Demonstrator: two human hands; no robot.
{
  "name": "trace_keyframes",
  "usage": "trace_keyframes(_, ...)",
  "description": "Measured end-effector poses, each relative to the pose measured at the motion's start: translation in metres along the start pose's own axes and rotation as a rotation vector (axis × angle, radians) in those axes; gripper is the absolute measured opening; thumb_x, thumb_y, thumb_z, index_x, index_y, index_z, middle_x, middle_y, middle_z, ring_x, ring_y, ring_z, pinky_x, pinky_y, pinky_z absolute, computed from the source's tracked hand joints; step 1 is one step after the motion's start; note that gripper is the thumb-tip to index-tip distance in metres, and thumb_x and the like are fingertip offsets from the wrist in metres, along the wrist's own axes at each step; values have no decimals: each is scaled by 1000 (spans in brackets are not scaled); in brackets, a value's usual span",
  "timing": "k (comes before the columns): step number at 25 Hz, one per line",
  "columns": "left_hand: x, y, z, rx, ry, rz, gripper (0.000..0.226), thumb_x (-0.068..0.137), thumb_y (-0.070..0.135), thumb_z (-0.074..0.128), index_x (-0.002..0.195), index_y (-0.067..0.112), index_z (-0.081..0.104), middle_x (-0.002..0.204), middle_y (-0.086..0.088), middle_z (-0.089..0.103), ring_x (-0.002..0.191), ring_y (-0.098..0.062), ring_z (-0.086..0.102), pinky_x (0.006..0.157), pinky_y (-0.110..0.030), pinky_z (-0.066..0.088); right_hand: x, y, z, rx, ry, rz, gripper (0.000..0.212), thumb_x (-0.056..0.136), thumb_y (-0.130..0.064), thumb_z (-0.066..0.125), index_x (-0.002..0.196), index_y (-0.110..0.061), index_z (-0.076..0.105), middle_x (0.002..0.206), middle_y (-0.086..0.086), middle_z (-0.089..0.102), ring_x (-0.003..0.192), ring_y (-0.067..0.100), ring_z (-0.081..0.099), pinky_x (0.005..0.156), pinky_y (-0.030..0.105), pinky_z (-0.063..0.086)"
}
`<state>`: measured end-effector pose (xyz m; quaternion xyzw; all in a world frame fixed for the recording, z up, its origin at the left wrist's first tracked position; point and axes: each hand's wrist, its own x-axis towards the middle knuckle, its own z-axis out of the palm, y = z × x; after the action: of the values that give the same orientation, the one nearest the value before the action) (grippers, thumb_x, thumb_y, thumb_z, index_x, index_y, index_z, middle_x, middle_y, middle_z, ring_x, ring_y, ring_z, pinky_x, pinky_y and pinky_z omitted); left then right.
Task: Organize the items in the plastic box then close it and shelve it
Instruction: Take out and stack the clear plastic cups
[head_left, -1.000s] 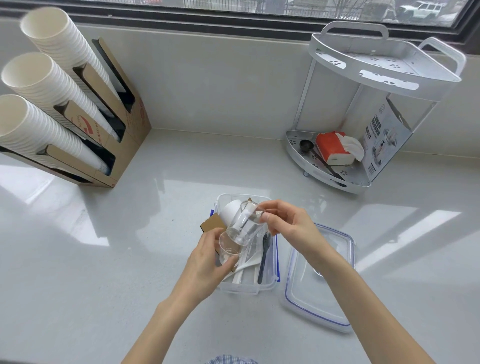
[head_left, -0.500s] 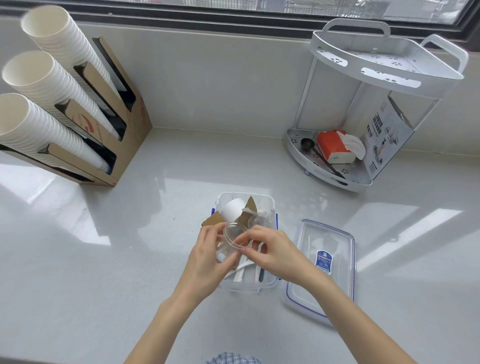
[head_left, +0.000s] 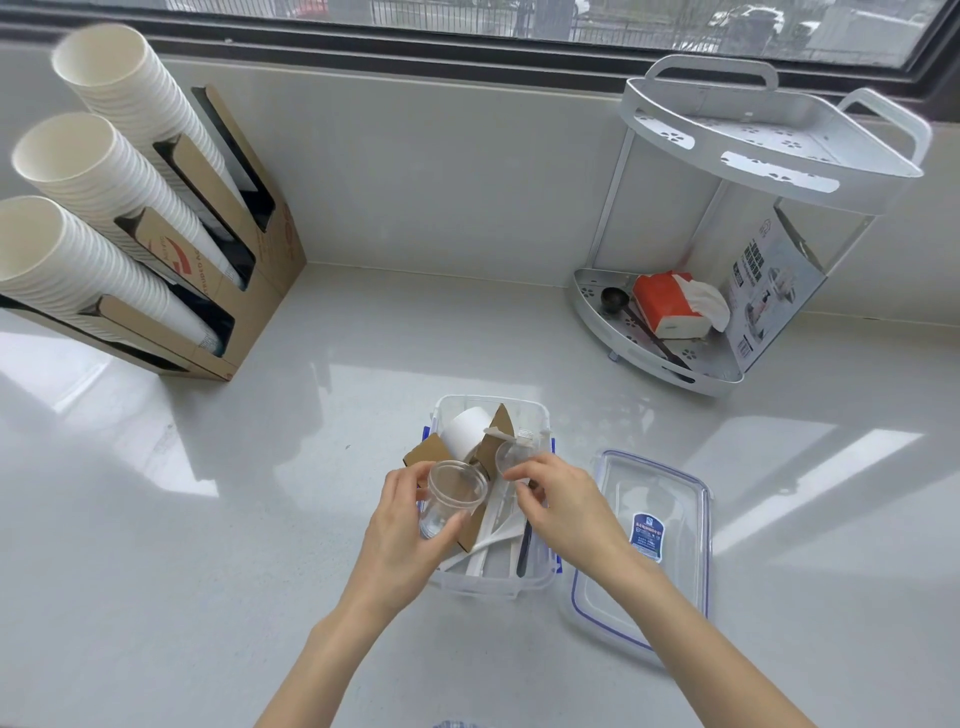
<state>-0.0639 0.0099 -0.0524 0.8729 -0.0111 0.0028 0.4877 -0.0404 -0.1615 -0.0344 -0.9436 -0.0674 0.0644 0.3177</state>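
A person leans over a pale surface (head_left: 218, 519) under a window, both hands working above an open plastic box (head_left: 491, 584). The left hand (head_left: 402, 535) has its grip wrapped round a clear plastic cup (head_left: 451, 499), thumb low on the wall and fingers behind, mouth tilted toward the camera. The right hand (head_left: 563, 506) pinches a second clear cup (head_left: 511, 456) by its rim, between thumb and fingertips, just beside the first and over the middle of the box.

Inside the box lie white plastic cutlery (head_left: 493, 535), a dark utensil (head_left: 523, 551) along the right wall, a white paper cup (head_left: 470, 434) on its side and folded brown cardboard (head_left: 434, 454) that juts over the left edge. The lid (head_left: 670, 551), clear with a blue seal, rests flat on the surface just right of the box. A white two-tier corner shelf (head_left: 769, 156) stands far right; its upper tier looks free.

The cups appear thin, light and slick, likely to flex or crack under a hard squeeze, so a gentle hold round the wall or at the stiffer rim suits them. The box itself should be light but awkward while open; once the cardboard is tucked below the rim and the lid clipped down, two hands on the short ends look the safest hold.
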Motion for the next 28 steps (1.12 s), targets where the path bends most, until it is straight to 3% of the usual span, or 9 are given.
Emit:
trace_keyframes(1, 0, 1, 0, -2, -6, -4, 43, 78, 26, 68, 108, 31, 36, 99, 30, 35, 91, 11, 46, 72, -8, 40, 1, -1, 1, -69, -32, 18, 30, 93, -17, 41, 113, -18, 63, 117, -2, 61, 99, 18, 60, 85, 31, 48)
trace_keyframes(3, 2, 1, 1, -9, -13, -17, 43, 79, 26, 67, 107, 31, 36, 98, 30, 37, 90, 10, 47, 70, -9, 42, 6, -6, 4, -171, -82, 45, 33, 93, -18, 38, 114, -19, 63, 126, 0, 58, 110, 24, 56, 86, 35, 47)
trace_keyframes(10, 4, 0, 0, -28, -31, -50, 43, 79, 28, 66, 107, 34, 34, 97, 31, 37, 89, 8, 47, 74, -15, 42, 19, -13, 14, -353, -197, 86, 30, 91, -6, 37, 109, -5, 61, 113, 17, 61, 100, 39, 57, 68, 34, 38)
trace_keyframes(15, 3, 1, -1, -38, -38, -58, 42, 80, 26, 66, 108, 32, 36, 106, 14, 45, 95, -7, 49, 80, -21, 42, 13, -13, 7, -164, -14, 41, 33, 93, -12, 38, 116, -18, 61, 122, 0, 63, 106, 26, 59, 81, 34, 47)
trace_keyframes(17, 2, 3, -1, -39, -41, -55, 41, 80, 26, 66, 107, 31, 37, 109, 10, 46, 97, -9, 50, 81, -21, 43, 10, -13, 3, -27, 52, 16, 27, 91, -15, 45, 108, -21, 65, 115, -4, 67, 86, 16, 61, 80, 33, 49)
trace_keyframes(19, 1, 3, -2, -44, -45, -54, 40, 80, 26, 66, 106, 31, 37, 109, 10, 46, 99, -12, 51, 81, -22, 43, 7, -13, 1, 90, 112, -33, 21, 89, -14, 50, 98, -21, 68, 106, -3, 69, 61, 2, 51, 76, 34, 51)
trace_keyframes(21, -2, 3, -3, -50, -48, -65, 40, 80, 26, 66, 107, 31, 37, 110, 9, 47, 100, -14, 52, 83, -24, 43, 5, -13, -3, 139, 175, -74, 17, 88, -13, 54, 95, -20, 67, 98, -7, 70, 52, -2, 46, 71, 29, 51)
trace_keyframes(24, -5, 3, -4, -51, -50, -72, 40, 80, 25, 66, 106, 31, 36, 111, 9, 47, 100, -14, 52, 86, -24, 42, 1, -18, -16, 201, 262, -112, 18, 86, -9, 57, 100, -18, 65, 83, -25, 59, 58, 0, 53, 60, 6, 40)
trace_keyframes(28, -7, 5, -3, -41, -69, -38, 39, 80, 23, 66, 100, 38, 35, 102, 22, 45, 95, -5, 50, 83, -20, 39, -3, -28, -28, 334, 291, -154, 15, 84, -6, 61, 96, -14, 67, 79, -23, 58, 61, -4, 52, 57, 2, 38)
